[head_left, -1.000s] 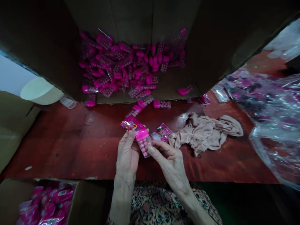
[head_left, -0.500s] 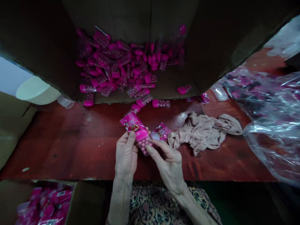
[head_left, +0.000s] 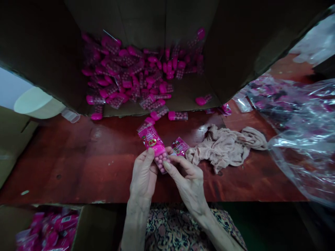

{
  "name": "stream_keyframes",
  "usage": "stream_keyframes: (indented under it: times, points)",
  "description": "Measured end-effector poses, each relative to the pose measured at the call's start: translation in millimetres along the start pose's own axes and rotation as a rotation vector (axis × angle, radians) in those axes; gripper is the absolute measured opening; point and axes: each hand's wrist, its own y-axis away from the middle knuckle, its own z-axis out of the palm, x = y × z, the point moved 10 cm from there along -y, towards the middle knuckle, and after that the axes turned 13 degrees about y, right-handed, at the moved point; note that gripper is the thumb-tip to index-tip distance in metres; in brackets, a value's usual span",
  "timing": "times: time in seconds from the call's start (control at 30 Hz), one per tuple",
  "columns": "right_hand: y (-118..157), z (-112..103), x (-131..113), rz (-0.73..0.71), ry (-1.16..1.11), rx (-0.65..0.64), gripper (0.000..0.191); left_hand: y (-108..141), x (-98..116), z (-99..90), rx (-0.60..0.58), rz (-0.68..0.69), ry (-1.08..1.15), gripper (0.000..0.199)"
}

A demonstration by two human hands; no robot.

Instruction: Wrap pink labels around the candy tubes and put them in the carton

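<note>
A small clear candy container [head_left: 161, 161], full of round pink candies, is held tilted in front of me. Its pink cap end sits in a printed pink wrapper [head_left: 151, 136]. My left hand [head_left: 143, 170] pinches the wrapper and cap end between thumb and fingers. At the lower, clear end, the thumb and fingertips of my right hand [head_left: 188, 179] grip the container. Just beyond the right fingers lies another pink wrapper [head_left: 180, 145] on the red table [head_left: 78, 157]. More candy containers [head_left: 178, 115] rest on the table beyond my hands.
A large cardboard box [head_left: 193, 91] opens toward me, with many candy containers inside. Right of my hands lie a crumpled cloth [head_left: 225, 148] and a clear plastic bag [head_left: 293, 139] of pink wrappers. A white bowl [head_left: 36, 104] stands left; a lower box [head_left: 89, 226] holds packed pink packets.
The pink wrapper has slid slightly down over the cap end, and my left hand has shifted a little to the right. The whole view has moved slightly.
</note>
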Motion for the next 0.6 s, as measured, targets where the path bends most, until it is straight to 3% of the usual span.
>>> stream_keyframes:
  times: [0.1,0.33,0.6]
  points:
    - [2,3,8,0.066,-0.061,-0.016,0.013,1,-2,-0.5,0.014,0.009,-0.01,0.023]
    - [4,-7,6,0.043,-0.077,0.073,0.011,7,-7,1.0,0.09,0.04,0.003,0.019]
    - [4,8,18,0.204,-0.384,0.024,0.008,11,-4,0.8,0.099,0.057,0.01,0.017]
